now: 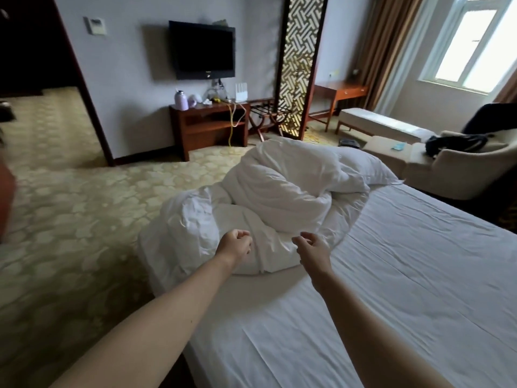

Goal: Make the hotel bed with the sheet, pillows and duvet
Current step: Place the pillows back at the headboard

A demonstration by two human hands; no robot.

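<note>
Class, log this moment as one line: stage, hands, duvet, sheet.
stage: duvet unspread | left hand: curled, grip unclear | right hand: loosely curled, empty | duvet: bunched heap | sheet: flat on mattress

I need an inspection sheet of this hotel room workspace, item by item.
Surface: white sheet spread flat, light creases.
Job's things: crumpled white duvet heaped on the sheet's far corner; white pillow behind it.
Clutter: dark bag on beige armchair.
Grippers: left hand and right hand curled at the duvet; grip unclear.
Cables: yellow cable hanging from wooden desk.
Surroundings: black wall television, patterned carpet, window.
</note>
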